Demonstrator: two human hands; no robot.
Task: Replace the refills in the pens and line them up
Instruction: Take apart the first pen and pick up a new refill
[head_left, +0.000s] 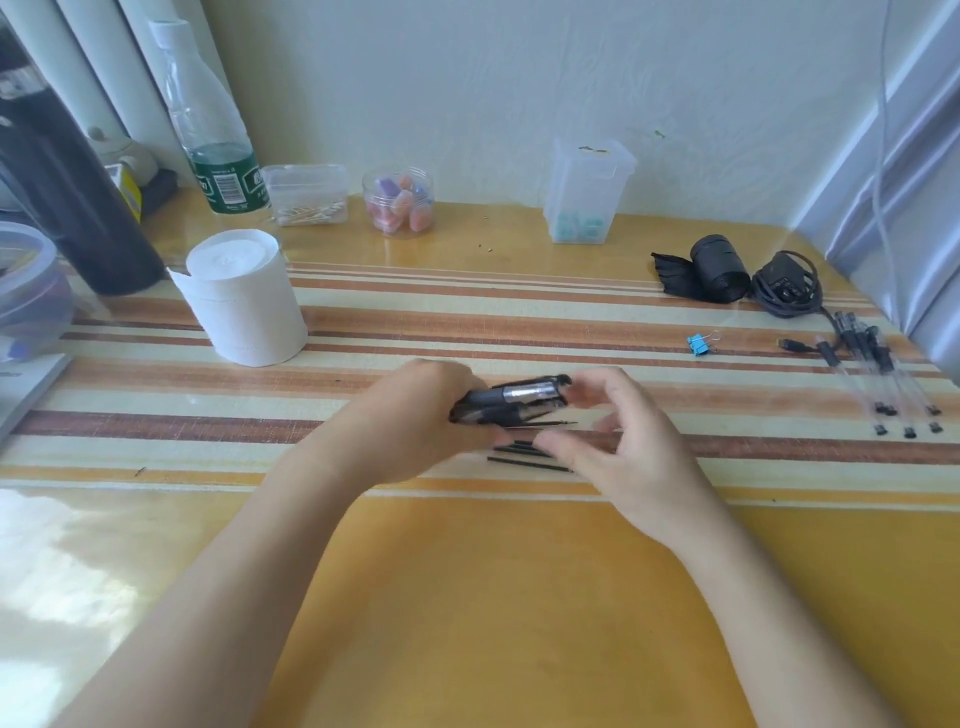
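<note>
My left hand (415, 415) grips a dark packet of refills (511, 400) with a shiny wrap, held level just above the table. One thin refill (545, 424) pokes out of its right end. My right hand (618, 441) is cupped at that end, its fingertips at the packet's tip and its thumb low over the table, with a wide gap between them. Several loose black refills (524, 457) lie on the striped mat under both hands. Several clear pens (883, 384) with black caps lie side by side at the far right.
A paper roll (244, 301) stands at the left, a blue binder clip (698, 344) right of centre. A black roll (714, 267) and a coiled cable (789, 291) lie behind the pens. A bottle (218, 130), a jar (399, 202) and clear boxes (587, 192) line the back wall.
</note>
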